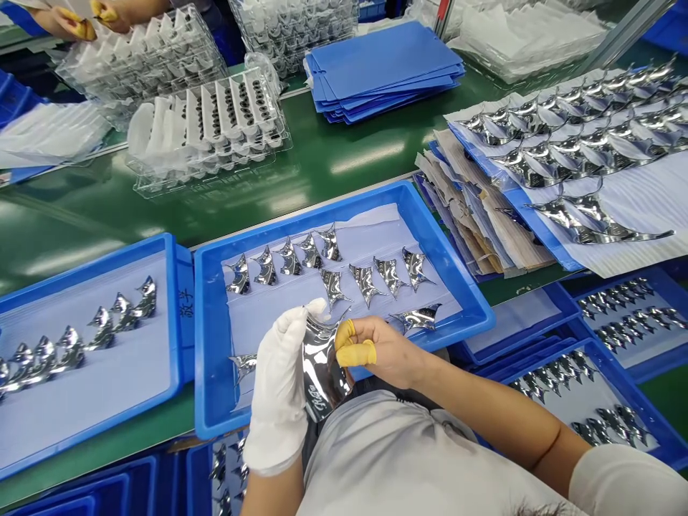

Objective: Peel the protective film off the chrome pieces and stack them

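A mirror-bright metal piece (324,369), with pale lettering near its lower end, is held up over the near edge of a blue tray (201,344). It is clamped at its left side by the white-gloved left hand (279,383) and pinched at its right by the right hand (384,351) (bare, save for yellow finger covers (357,354)). Similar shiny parts (334,288) are laid out in the tray. Farther back, blue sheets (384,61) are stacked on the green table (370,154).
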### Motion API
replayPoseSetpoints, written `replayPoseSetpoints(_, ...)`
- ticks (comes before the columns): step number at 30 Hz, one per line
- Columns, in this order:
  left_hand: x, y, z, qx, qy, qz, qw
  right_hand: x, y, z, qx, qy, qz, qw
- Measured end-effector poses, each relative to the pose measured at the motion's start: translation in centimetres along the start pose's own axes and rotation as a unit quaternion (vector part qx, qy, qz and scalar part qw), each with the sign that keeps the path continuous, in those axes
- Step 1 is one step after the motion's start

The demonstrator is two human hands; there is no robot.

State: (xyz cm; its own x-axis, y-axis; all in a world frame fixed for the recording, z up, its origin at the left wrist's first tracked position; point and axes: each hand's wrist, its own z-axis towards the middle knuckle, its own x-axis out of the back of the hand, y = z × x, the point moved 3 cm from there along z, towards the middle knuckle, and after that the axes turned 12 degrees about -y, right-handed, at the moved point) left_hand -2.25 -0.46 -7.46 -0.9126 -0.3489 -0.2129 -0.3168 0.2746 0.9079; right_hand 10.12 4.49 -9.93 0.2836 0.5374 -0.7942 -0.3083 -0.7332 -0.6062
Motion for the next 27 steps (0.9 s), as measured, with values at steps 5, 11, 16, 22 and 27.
replayPoseSetpoints(5,0.5,0.2,0.7,-0.007,-0.014,0.039,0.999,0.9,-0.3,0.3,-0.009,0.032,-0.056,0.998)
replayPoseSetpoints(11,1.7,0.8,0.7,0.015,-0.064,0.116,0.991,5.4,-5.4,1.3,-0.037,0.14,-0.404,0.903)
replayPoseSetpoints(16,3.3,0.0,0.1,0.063,-0.076,0.1,0.99,10.1,-10.9,3.6,-0.126,0.253,-0.678,0.679)
replayPoseSetpoints(22,4.1,-1.4,0.1,0.084,-0.064,0.06,0.993,13.8,-12.0,8.3,-0.208,0.322,-0.731,0.565)
replayPoseSetpoints(27,3.8,-1.1,0.1,0.077,-0.072,0.061,0.993,13.5,-10.9,9.9,-0.21,0.311,-0.77,0.515)
